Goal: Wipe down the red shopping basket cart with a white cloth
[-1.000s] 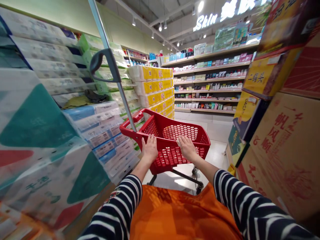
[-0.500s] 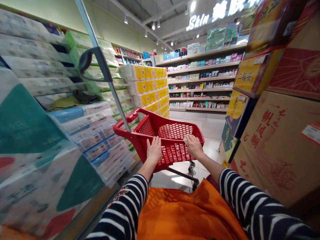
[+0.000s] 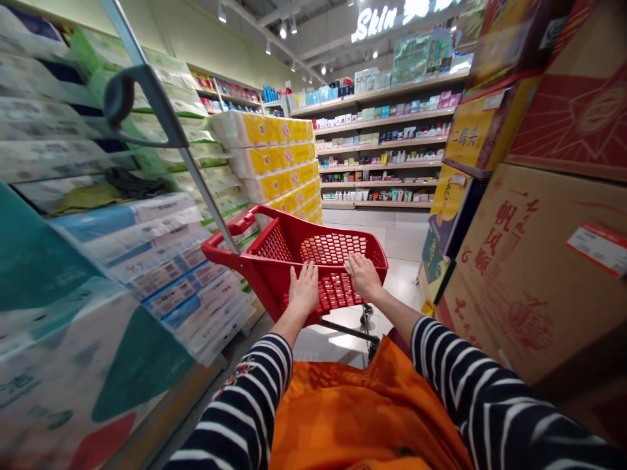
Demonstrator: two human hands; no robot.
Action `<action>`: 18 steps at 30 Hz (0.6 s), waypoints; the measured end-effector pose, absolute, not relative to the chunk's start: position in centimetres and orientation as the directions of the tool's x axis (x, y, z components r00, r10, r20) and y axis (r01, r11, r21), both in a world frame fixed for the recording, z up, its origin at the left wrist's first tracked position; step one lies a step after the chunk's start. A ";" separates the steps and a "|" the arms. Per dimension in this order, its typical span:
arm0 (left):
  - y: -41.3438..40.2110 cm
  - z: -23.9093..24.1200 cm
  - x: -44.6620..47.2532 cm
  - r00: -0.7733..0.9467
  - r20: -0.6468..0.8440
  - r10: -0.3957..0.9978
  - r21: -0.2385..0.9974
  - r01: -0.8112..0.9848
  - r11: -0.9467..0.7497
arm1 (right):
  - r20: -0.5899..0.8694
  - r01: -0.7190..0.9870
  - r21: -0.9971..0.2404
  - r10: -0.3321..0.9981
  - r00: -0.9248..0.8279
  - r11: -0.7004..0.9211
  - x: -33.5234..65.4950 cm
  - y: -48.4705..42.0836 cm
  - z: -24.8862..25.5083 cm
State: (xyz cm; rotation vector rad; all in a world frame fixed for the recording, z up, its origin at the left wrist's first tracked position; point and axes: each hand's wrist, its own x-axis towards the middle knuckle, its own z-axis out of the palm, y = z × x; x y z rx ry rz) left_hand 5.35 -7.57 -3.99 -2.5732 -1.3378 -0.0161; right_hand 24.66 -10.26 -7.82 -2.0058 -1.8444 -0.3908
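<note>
A red plastic shopping cart (image 3: 255, 266) with a perforated basket stands side-on in front of me. My left hand (image 3: 304, 290) lies against its near side just below the rim, fingers stretched out and holding nothing. Farther right, my right hand (image 3: 365, 277) is at the same near rim, fingers bent around a small crumpled whitish cloth (image 3: 348, 267), mostly hidden by the hand. Rising from the cart's left end is a metal pole with a grey loop handle (image 3: 179, 117). The visible part of the basket's inside holds no goods.
Wrapped paper packs (image 3: 171, 287) are stacked close on the left, with yellow packs (image 3: 279, 156) behind the cart. Cardboard boxes (image 3: 529, 274) rise close on the right. Shelves of small cosmetics (image 3: 382, 140) cross the back. Pale tiled floor (image 3: 401, 277) shows beyond the cart.
The scene, cart included, has shifted left in view. My left hand has moved rightward along the cart's near side. The right hand stays near the right end with the cloth.
</note>
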 end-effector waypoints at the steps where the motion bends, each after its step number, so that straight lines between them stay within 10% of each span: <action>1: -7.6 -4.0 5.3 0.579 0.120 0.806 -0.206 0.809 -0.550 | 0.442 0.990 -0.096 0.887 0.131 -0.099 25.5 -10.7 -8.0; 7: -8.1 -4.1 5.9 0.556 0.136 0.820 -0.166 0.828 -0.535 | 0.392 0.935 -0.132 0.849 0.353 -0.328 28.7 -12.2 -8.8; 18: -6.4 -3.5 1.8 0.501 0.194 0.843 -0.220 0.860 -0.461 | 0.394 0.997 -0.069 0.919 0.000 0.029 19.4 -8.9 -7.1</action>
